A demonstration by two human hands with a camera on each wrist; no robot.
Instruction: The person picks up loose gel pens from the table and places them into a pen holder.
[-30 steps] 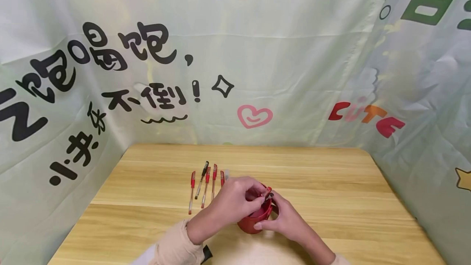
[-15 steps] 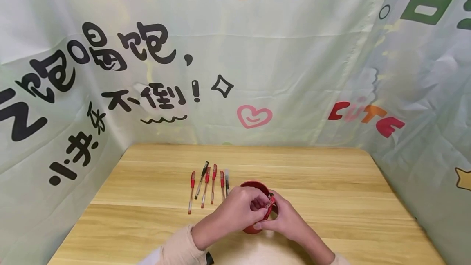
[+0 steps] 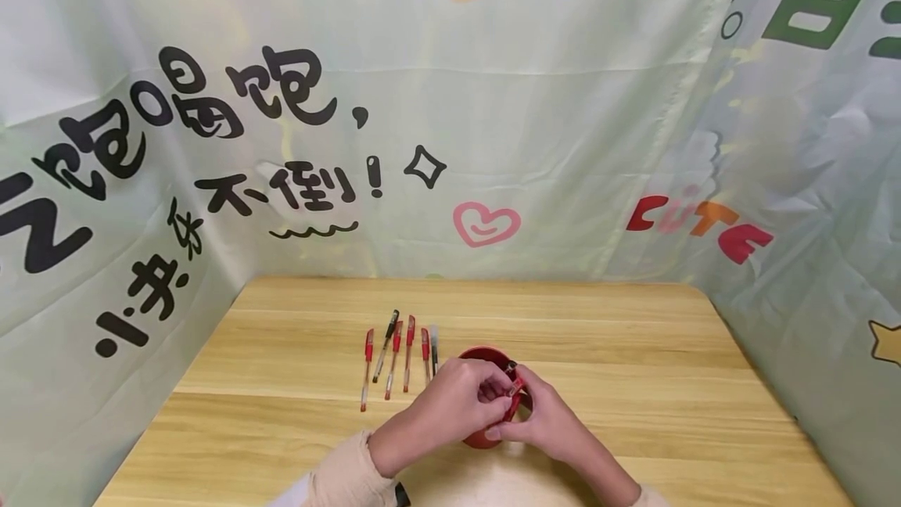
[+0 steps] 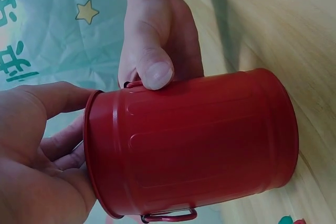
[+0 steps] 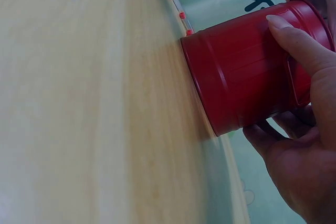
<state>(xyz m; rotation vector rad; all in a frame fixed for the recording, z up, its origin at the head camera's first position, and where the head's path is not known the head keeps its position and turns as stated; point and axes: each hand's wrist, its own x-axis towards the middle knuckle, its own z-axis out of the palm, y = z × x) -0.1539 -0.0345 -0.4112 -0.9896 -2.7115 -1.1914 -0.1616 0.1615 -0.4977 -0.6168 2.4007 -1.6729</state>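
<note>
A small red metal bucket (image 3: 482,438) with wire side handles stands on the table in the head view. My right hand (image 3: 552,417) grips it from the right, its thumb (image 5: 291,38) along the wall in the right wrist view. My left hand (image 3: 457,401) reaches over the rim with curled fingers. Its fingertips pinch the red end of a pen (image 3: 518,386) at the bucket's right side. Just behind that shows a black pen end (image 3: 511,367). In the left wrist view the left hand (image 4: 47,145) is at the bucket's mouth (image 4: 92,156); the inside is hidden.
Left of the bucket several capped pens lie in a loose row, among them a red pen (image 3: 365,370) and a black pen (image 3: 385,346). A dark object (image 3: 402,494) shows by the left sleeve. Printed cloth (image 3: 563,139) hangs around the wooden table (image 3: 267,382).
The left hand has shifted slightly right and down, and the red pen end now sits lower at the bucket's rim. More of the far rim shows. My right hand keeps its grip.
</note>
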